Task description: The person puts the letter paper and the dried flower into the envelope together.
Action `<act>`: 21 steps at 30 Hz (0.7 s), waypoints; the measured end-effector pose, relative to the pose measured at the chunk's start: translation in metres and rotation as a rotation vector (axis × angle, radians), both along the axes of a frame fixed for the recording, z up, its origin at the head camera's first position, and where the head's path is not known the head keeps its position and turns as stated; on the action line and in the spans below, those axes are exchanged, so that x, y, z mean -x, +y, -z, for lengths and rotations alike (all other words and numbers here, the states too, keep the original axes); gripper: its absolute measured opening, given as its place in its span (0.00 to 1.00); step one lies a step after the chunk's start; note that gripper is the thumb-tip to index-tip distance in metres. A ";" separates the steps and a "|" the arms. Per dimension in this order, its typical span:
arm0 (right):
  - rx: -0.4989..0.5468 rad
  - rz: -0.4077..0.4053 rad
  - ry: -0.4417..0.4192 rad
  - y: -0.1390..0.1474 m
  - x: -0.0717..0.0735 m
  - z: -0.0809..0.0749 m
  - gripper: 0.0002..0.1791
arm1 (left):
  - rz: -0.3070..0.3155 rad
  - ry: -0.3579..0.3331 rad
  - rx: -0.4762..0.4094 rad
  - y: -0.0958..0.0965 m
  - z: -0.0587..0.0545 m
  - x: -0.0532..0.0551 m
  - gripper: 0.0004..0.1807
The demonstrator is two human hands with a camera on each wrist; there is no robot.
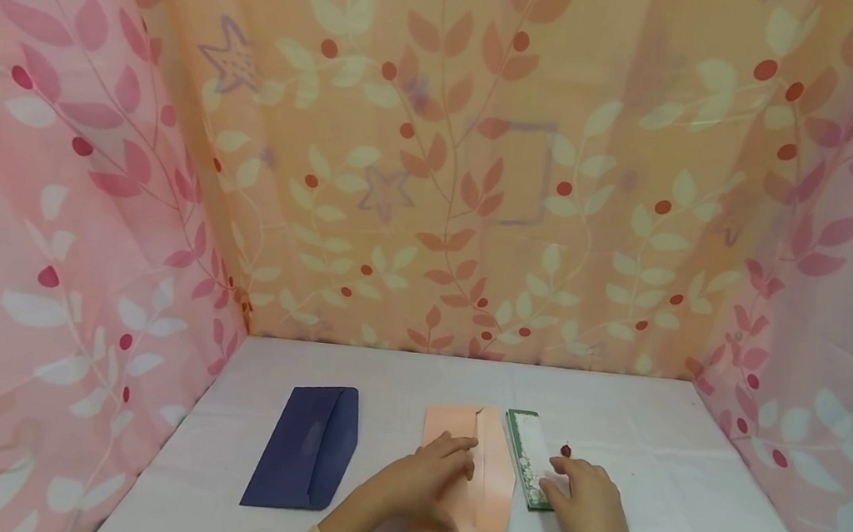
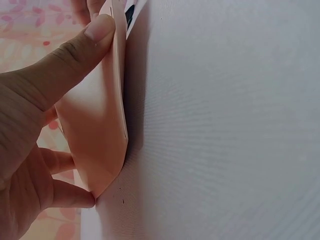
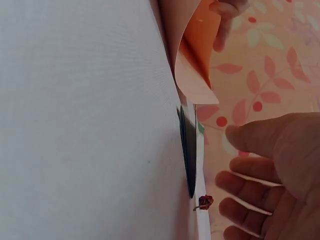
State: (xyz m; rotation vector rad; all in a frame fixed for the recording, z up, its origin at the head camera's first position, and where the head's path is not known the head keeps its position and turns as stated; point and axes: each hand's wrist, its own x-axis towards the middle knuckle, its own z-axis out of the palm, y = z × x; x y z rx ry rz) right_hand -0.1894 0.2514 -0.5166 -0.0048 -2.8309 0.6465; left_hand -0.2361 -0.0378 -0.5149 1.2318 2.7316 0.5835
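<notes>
A peach paper envelope (image 1: 490, 505) lies at the centre of the table, its pointed flap side to the right. My left hand (image 1: 421, 478) spans it, thumb at the near edge and fingers bent over its face; in the left wrist view the thumb (image 2: 75, 57) presses the paper (image 2: 95, 135). To its right lies a narrow green card (image 1: 529, 454) with a white floral panel. Over the card's right side hovers my right hand (image 1: 591, 509), fingers loosely bent with nothing between them. A small dark red, bud-like piece (image 3: 205, 202) sits just beyond those fingers.
A dark blue envelope (image 1: 299, 448) lies to the left, its flap side facing right. White cloth (image 1: 388, 371) covers the table. Leaf-patterned curtains (image 1: 450, 159) hang at the back and both sides.
</notes>
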 end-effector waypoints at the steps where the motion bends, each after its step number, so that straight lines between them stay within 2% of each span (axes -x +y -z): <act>1: -0.011 0.019 -0.023 0.001 0.000 0.000 0.24 | -0.001 -0.004 0.001 0.000 0.000 0.000 0.39; 9: -0.056 0.100 -0.151 0.005 0.005 0.002 0.34 | -0.009 -0.009 0.004 0.001 0.002 0.002 0.38; 17: -0.061 0.103 -0.196 0.007 0.006 0.011 0.38 | -0.017 -0.034 0.013 0.002 0.002 0.001 0.38; 21: -0.075 0.093 -0.185 0.007 0.007 0.014 0.37 | -0.010 -0.033 0.014 0.002 0.002 0.001 0.37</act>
